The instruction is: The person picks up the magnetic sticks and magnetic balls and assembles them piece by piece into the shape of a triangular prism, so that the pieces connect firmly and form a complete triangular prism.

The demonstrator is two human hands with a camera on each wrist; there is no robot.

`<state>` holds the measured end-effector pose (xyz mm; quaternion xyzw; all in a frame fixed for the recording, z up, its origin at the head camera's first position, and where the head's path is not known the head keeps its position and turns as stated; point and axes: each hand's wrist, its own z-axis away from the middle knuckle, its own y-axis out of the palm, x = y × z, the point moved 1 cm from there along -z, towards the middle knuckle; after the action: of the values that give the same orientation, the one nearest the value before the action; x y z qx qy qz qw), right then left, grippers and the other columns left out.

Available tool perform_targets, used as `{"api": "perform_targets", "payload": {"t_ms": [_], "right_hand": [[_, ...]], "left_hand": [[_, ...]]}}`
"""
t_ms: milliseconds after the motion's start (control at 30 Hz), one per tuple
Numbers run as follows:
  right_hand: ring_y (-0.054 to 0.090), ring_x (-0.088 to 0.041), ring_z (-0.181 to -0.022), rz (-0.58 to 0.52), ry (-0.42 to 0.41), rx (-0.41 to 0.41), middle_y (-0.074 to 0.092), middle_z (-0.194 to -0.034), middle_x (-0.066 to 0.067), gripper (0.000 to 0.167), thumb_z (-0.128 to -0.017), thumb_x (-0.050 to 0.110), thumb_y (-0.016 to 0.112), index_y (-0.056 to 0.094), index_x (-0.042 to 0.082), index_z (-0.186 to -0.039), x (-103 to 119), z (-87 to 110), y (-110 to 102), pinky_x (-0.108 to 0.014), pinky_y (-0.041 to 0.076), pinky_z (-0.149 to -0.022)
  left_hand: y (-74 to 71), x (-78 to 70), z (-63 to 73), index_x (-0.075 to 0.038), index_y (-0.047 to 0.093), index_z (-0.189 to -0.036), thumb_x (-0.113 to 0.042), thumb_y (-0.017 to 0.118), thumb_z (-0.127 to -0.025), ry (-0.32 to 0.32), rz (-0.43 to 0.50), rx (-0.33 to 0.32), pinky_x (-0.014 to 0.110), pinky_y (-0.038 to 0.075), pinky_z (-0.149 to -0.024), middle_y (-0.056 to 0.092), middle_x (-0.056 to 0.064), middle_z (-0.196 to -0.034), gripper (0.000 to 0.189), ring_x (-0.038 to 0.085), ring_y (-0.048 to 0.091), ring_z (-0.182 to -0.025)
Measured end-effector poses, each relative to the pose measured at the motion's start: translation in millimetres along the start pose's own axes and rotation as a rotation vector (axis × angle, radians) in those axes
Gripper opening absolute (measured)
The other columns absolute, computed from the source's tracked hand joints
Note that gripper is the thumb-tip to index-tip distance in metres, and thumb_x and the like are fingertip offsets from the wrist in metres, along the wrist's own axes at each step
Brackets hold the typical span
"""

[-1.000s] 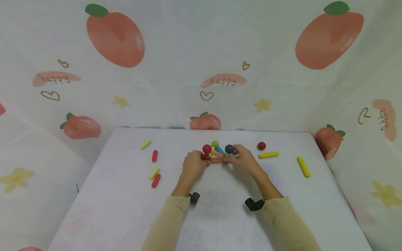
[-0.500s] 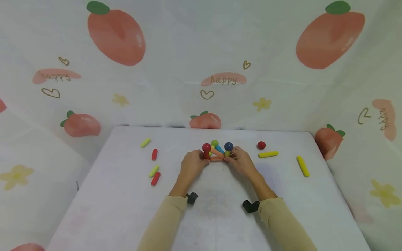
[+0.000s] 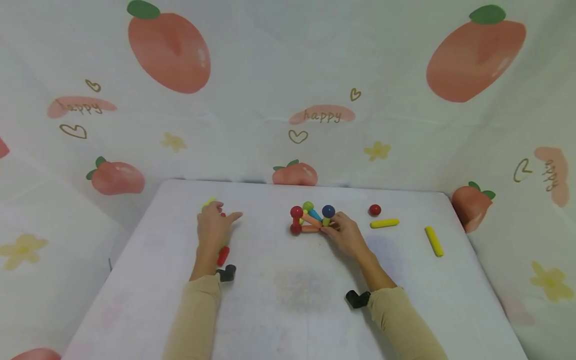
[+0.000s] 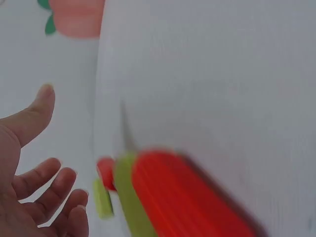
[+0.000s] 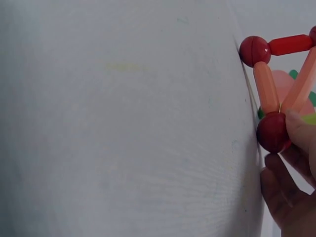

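In the head view my left hand point(image 3: 213, 227) is over the short sticks on the left side, thumb stretched out, gripping nothing. Below it lies a red stick point(image 3: 223, 256); a yellow-green stick point(image 3: 209, 201) shows past its fingertips. The left wrist view has the loosely bent fingers beside a red stick point(image 4: 185, 197) and a yellow-green one point(image 4: 132, 197). My right hand point(image 3: 348, 235) pinches a red ball point(image 5: 272, 132) at the lower corner of a ball-and-stick model. This model has orange sticks point(image 3: 310, 229), a blue ball point(image 3: 328, 211), a green ball point(image 3: 308, 206) and a red ball point(image 3: 296, 212).
To the right of the model lie a loose red ball point(image 3: 375, 210) and a yellow stick point(image 3: 384, 223). Another yellow stick point(image 3: 434, 241) is near the right edge of the white table point(image 3: 306, 325). A patterned cloth point(image 3: 252, 100) hangs behind.
My left hand has let go of the model's red side and moved left to the short sticks. The right hand keeps its hold, and the model stays in place.
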<state>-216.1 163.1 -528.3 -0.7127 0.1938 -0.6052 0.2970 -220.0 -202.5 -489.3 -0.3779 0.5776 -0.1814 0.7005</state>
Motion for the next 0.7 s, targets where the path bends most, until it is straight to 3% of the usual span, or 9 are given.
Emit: {"api": "perform_targets", "payload": {"t_ms": [167, 333, 500, 600, 700], "right_hand": [[0.072, -0.027, -0.101, -0.040, -0.003, -0.007, 0.067, -0.110, -0.009, 0.017, -0.092, 0.017, 0.077, 0.070, 0.007, -0.104, -3.5, 0.1, 1.3, -0.044, 0.060, -0.090], [0.071, -0.025, -0.102, -0.071, 0.040, 0.004, 0.067, -0.111, -0.008, 0.019, -0.093, 0.018, 0.075, 0.071, 0.008, -0.108, -7.5, -1.1, 3.6, -0.041, 0.059, -0.092], [0.069, -0.024, -0.103, -0.095, 0.067, 0.013, 0.066, -0.113, -0.007, 0.022, -0.094, 0.020, 0.075, 0.071, 0.009, -0.112, -7.7, -1.9, 3.1, -0.041, 0.058, -0.094], [0.068, -0.024, -0.103, -0.097, 0.077, 0.021, 0.067, -0.113, -0.008, 0.023, -0.094, 0.020, 0.074, 0.070, 0.009, -0.113, -7.4, -1.8, 2.0, -0.042, 0.058, -0.095], [0.068, -0.024, -0.101, -0.087, 0.071, 0.021, 0.067, -0.113, -0.008, 0.023, -0.094, 0.020, 0.075, 0.070, 0.009, -0.113, -8.0, -1.8, 1.1, -0.042, 0.058, -0.095]], "left_hand": [[-11.5, 24.3, -7.9, -0.003, 0.049, -0.141, -0.041, 0.074, -0.091, -0.116, -0.033, 0.122, 0.050, 0.048, -0.101, 0.058, 0.019, -0.135, 0.068, 0.039, 0.047, -0.126], [-13.2, 31.8, -11.8, -0.002, 0.055, -0.133, -0.036, 0.072, -0.092, -0.136, -0.130, 0.200, 0.047, 0.048, -0.090, 0.064, 0.018, -0.125, 0.056, 0.039, 0.046, -0.121], [-14.1, 30.6, -10.9, -0.003, 0.060, -0.130, -0.026, 0.067, -0.097, -0.113, -0.159, 0.203, 0.043, 0.049, -0.085, 0.064, 0.018, -0.121, 0.040, 0.037, 0.047, -0.116], [-14.7, 24.6, -8.9, -0.007, 0.062, -0.130, -0.024, 0.064, -0.098, -0.079, -0.121, 0.217, 0.043, 0.051, -0.088, 0.064, 0.017, -0.122, 0.036, 0.034, 0.050, -0.115], [-14.3, 8.9, -6.2, -0.009, 0.064, -0.128, -0.025, 0.066, -0.098, 0.030, -0.035, 0.225, 0.045, 0.052, -0.094, 0.066, 0.015, -0.123, 0.034, 0.033, 0.054, -0.115]]}}
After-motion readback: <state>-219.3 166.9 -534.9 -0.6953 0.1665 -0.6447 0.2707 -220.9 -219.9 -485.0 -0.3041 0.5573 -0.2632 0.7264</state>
